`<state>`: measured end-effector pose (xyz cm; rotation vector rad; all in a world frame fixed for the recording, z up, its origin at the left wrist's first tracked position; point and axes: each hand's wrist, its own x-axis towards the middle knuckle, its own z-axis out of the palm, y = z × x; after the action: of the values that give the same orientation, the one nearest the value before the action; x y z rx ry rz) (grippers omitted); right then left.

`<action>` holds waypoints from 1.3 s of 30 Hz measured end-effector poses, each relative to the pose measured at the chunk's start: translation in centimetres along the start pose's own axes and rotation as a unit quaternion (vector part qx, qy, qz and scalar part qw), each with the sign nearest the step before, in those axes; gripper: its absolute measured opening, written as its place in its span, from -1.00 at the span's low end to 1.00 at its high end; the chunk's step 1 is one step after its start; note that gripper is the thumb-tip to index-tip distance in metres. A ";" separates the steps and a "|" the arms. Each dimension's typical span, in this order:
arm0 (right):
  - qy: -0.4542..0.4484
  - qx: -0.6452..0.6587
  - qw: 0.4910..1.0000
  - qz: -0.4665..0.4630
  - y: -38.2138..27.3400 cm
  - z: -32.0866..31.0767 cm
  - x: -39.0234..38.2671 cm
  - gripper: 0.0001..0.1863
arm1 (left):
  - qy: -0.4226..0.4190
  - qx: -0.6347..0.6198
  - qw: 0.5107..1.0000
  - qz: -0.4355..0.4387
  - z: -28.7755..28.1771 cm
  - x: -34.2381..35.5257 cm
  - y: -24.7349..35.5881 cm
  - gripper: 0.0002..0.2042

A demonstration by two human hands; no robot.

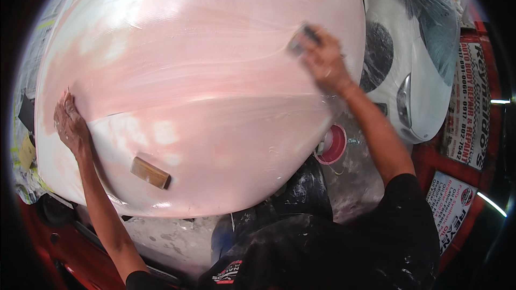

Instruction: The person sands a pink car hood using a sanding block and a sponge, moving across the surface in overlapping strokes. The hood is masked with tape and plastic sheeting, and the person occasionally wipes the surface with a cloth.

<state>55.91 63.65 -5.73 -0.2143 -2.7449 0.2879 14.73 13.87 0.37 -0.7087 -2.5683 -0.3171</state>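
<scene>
A broad car hood (226, 64) with a wet sheen and patchy pink and white coating fills the middle of the head view. My left hand (71, 123) lies on its left side, fingers stretched out and holding nothing. Toward the hood's far right, my right hand (324, 59) grips a dark sanding block (303, 39) against the surface; both are blurred by motion. The block's underside is hidden. Nearer to me, a brown wooden block (150, 172) rests on the hood, apart from both hands.
A pink bucket (331, 144) stands on the floor right of the hood. Beyond it is a white car (427, 91) partly wrapped in clear plastic. Printed signs (465, 107) line the right side. A red car (64, 252) is at lower left, and masking sheets edge the hood's left.
</scene>
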 end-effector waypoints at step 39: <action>0.084 -0.008 0.995 0.056 4.9 -1.2 -7.4 -0.48 | -0.023 0.087 0.993 0.079 -0.4 -0.1 -0.6 -0.60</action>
<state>63.64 67.18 -8.32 -0.3800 -2.5729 0.2659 14.61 13.18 0.64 -0.8558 -2.5252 -0.0252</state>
